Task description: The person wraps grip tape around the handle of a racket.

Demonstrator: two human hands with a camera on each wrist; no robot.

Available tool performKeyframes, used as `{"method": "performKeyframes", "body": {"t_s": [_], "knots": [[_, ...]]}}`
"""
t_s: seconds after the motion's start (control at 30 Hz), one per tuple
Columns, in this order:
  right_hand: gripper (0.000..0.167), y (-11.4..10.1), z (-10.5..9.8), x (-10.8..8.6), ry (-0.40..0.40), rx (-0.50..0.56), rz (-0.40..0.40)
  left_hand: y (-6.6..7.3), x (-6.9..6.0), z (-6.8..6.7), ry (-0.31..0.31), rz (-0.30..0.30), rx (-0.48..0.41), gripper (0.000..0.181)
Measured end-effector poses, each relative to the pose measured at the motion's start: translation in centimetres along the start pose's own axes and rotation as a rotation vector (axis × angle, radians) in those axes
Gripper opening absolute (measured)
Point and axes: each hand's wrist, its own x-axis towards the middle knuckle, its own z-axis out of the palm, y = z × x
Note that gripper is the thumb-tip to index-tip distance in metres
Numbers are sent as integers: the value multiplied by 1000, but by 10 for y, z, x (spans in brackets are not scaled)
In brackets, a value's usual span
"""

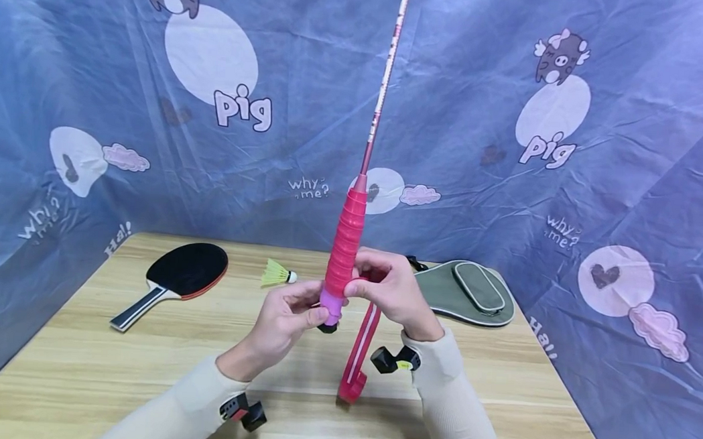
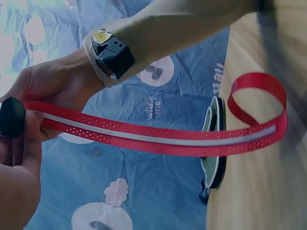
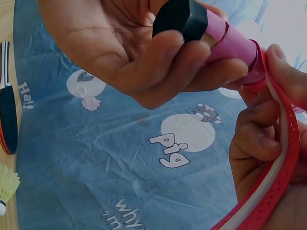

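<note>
The work in hand looked like winding red tape [image 2: 144,136] down the racket [image 1: 362,181], which was held butt down between the two hands with its shaft rising at a slant. Red coils covered the upper handle, and a purple layer [image 1: 331,303] showed between them and the racket's black cap [image 3: 181,20]. Doing it well probably called for steady tension, each turn overlapping the last evenly, and rotating the handle rather than swinging the long tape about; slack or a twist in the strip could have left a ridge or gap. The loose length hung to the right of the racket's handle, curling at its far end, so keeping it clear would likely have mattered. The left hand [image 1: 285,319] was closed around the purple part at the racket's lower end, thumb and fingers gripping just above the cap. The right hand [image 1: 392,289], at the racket's right side, pinched the tape where it left the lowest coil, its thumb against the handle.
</note>
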Motion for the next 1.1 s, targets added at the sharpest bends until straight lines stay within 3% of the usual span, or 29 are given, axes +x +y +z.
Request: {"method": "performKeyframes", "body": {"t_s": [0.47,0.63,0.7,0.77,0.87,1.0,1.1], "knots": [[65,1,2,0,-27,37,3,-4,1,-6,-237,-94,-318,36],[61,3,2,0,-54,101,24,-4,2,-8,-299,-124,-369,38],[51,5,1,1,-51,111,28,-4,2,-9,-293,-126,-343,38],[38,7,-1,2,-26,108,33,-4,2,-9,-236,-118,-264,35],[27,9,-3,3,37,100,53,-4,2,-4,-44,-70,-6,32],[38,10,-2,4,145,16,76,-4,1,3,233,32,373,32],[42,12,3,6,201,-89,78,-5,0,6,312,165,568,28]]}}
